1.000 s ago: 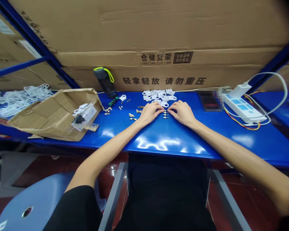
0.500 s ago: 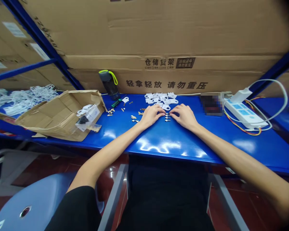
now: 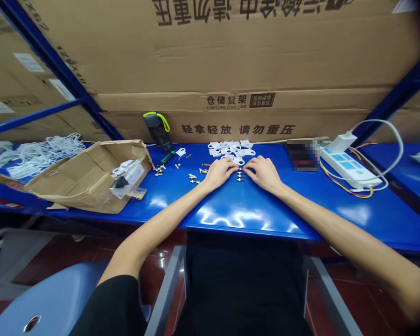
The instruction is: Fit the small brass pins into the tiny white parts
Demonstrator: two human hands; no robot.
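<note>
My left hand (image 3: 220, 173) and my right hand (image 3: 263, 172) meet over the blue tabletop, thumbs and fingertips pinched together. Between them is a small pin-like metal part (image 3: 240, 169) with a white piece on it, mostly covered by the fingertips. Just below lies a short column of similar pin-like parts (image 3: 240, 176), set side by side. Beyond my fingers, a pile of white plastic pieces with ring-shaped ends (image 3: 227, 148) is spread out. Loose brass-coloured parts (image 3: 192, 176) lie left of my left hand.
An open cardboard box (image 3: 73, 186) with bagged items stands at left, beside white cords (image 3: 45, 151). Behind it are a dark bottle (image 3: 158, 133) and a green-handled screwdriver (image 3: 168, 157). At right sit a power strip (image 3: 352, 167) with cables and a blurred dark object (image 3: 303, 155).
The view has tilted up a little, so everything sits lower in the picture. Both hands stay pinched at the top of the column, with hardly any movement.
</note>
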